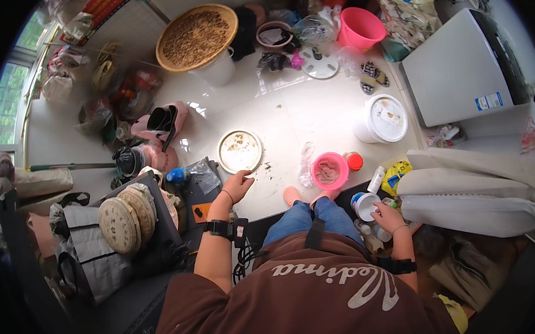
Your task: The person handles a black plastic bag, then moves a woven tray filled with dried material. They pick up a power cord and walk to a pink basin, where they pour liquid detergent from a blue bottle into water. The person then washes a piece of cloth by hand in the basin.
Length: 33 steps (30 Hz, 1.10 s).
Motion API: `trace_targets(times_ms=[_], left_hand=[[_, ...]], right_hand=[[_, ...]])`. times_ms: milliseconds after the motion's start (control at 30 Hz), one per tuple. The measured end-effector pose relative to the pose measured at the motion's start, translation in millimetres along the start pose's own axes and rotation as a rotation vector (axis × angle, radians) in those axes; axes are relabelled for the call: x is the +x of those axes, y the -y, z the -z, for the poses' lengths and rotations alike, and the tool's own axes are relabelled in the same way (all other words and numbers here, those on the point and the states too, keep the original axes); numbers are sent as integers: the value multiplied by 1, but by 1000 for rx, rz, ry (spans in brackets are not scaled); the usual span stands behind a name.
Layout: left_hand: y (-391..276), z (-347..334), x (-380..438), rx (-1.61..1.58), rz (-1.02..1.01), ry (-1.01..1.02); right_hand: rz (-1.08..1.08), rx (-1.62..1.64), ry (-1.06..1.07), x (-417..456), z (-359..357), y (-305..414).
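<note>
My left hand (pixel 238 186) is held over the near edge of a round white lid (pixel 240 151), which lies on the floor with brown stains and bits on it. Its fingers are loosely extended, and nothing shows in them. On the right, the fingers of my right hand (pixel 388 216) are at the rim of an open white plastic tub (pixel 368 206) with a blue-patterned side. Whether they grip the rim or only touch it is unclear. Between my feet and the stained lid's right side stands a small pink bucket (pixel 329 171) with pinkish cloth inside. Beside it is a red-lidded jar (pixel 353 161).
A lidded white bucket (pixel 387 117) stands ahead right. A wicker tray (pixel 197 38) of brown pieces rests on a white bucket (pixel 216 73). Round wrapped cakes (pixel 120 224) lie at left. A white bottle (pixel 376 179) and yellow bag (pixel 396 176) are near my right hand.
</note>
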<state>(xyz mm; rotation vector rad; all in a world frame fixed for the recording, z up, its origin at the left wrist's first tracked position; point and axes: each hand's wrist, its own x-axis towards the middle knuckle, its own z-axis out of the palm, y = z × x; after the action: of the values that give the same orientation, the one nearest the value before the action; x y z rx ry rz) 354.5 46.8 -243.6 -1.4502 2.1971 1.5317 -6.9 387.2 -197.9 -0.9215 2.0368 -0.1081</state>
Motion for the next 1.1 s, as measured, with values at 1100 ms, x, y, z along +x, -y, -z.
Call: trace_targets(times_ms=[1100], left_hand=[[62,15,-38,-132,141,-52]], right_hand=[[238,-229,132,105,28,91]])
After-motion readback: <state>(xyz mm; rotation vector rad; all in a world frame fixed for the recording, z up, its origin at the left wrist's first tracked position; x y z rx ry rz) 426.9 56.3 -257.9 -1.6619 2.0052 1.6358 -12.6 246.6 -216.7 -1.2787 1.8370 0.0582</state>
